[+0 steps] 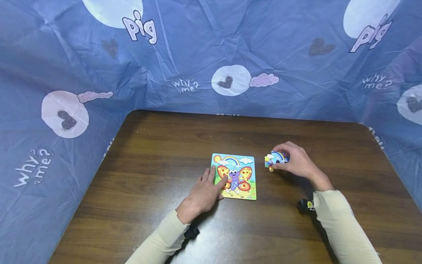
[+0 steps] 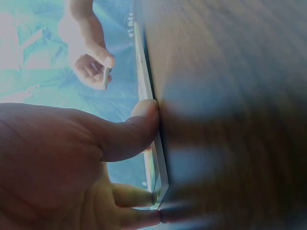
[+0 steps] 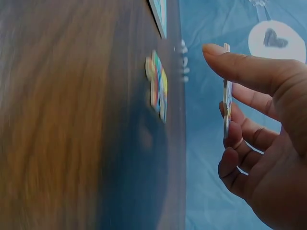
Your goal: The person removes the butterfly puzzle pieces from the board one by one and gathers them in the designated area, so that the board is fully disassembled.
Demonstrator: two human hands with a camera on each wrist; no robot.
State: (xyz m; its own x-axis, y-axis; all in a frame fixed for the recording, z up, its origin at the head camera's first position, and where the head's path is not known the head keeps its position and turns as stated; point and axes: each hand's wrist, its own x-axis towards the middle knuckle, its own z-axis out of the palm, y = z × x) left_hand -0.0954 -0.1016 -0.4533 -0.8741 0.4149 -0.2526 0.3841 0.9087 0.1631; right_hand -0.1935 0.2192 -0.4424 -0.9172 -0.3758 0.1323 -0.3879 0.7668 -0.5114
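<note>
A square butterfly jigsaw puzzle (image 1: 248, 189) lies flat on the table. My left hand (image 1: 203, 191) rests over its left side, some fingers on the picture and others along the edge. The left wrist view has the thumb (image 2: 144, 117) against the board's near edge. To the right, my right hand (image 1: 296, 161) pinches a rainbow-printed puzzle piece (image 1: 278, 157) between thumb and fingers, raised off the table. From the right wrist, that piece (image 3: 227, 108) appears nearly edge-on. Below it a second colourful puzzle piece (image 3: 158, 86) lies on the wood, partly overlapped by the held one from above.
The brown wooden table (image 1: 158, 165) reaches back to a blue printed cloth (image 1: 197, 47) that hangs behind and along both sides. Dark wrist devices (image 1: 192, 232) sit at both sleeves. Tiny pale specks dot the far tabletop.
</note>
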